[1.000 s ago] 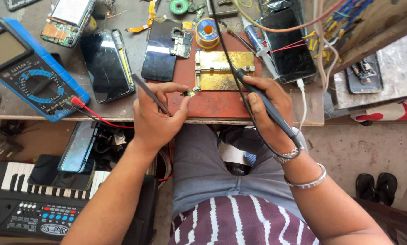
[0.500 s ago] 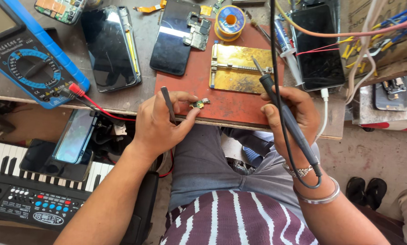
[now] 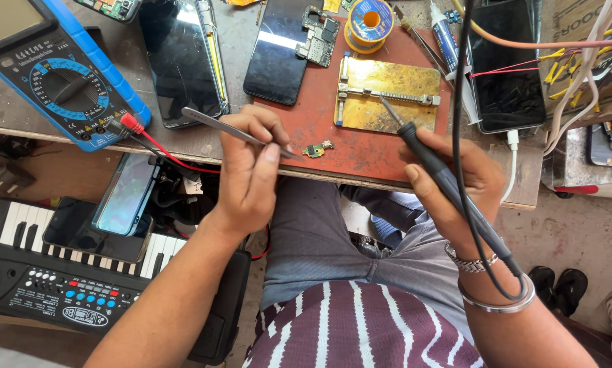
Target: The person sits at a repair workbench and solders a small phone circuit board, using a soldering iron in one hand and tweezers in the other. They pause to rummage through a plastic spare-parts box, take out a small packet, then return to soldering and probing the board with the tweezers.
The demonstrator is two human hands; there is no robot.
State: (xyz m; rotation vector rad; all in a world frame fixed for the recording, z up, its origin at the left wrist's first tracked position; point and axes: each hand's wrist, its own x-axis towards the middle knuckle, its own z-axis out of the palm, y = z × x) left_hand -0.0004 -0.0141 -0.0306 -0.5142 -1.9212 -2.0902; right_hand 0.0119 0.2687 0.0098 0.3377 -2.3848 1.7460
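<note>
Pinching tweezers (image 3: 241, 134): left hand (image 3: 251, 170) | right hand (image 3: 449, 184) clasps soldering iron (image 3: 428, 160) | small board (image 3: 316, 148) seemingly touched

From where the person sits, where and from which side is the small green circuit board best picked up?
Grip the small green circuit board by its thin left edge, coming in low from the left as the tweezers in the left hand do. It lies flat on the red mat, too small for fingers.

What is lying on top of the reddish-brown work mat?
On the mat: a gold board holder, a solder spool, a small green circuit board at the tweezers tip. The right hand covers the mat's near corner.
</note>
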